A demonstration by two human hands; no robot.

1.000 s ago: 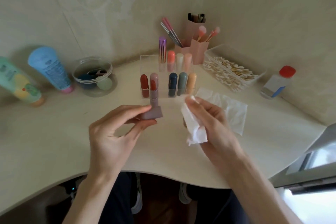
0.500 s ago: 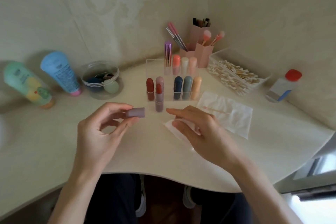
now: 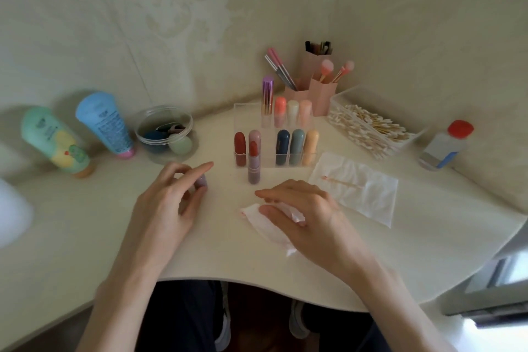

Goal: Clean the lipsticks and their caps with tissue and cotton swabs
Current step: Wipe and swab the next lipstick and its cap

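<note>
Cream worktop (image 3: pixel 85 237); L hand (image 3: pixel 171 203) centre-left, R hand (image 3: pixel 311 217) centre-right, well apart; flat tissue (image 3: pixel 368 200) beyond the R hand; rack (image 3: pixel 243 111) at the back w/ capped lipsticks; crumpled tissue (image 3: pixel 257 221) under the R hand, whose fingers lie loose on it, gripping nothing; uncapped lipstick (image 3: pixel 253 164) upright just in front of the rack; mauve cap (image 3: pixel 201 181) pinched by L thumb and fingers, low by the worktop; used swab (image 3: pixel 343 182) on the flat tissue.
</note>
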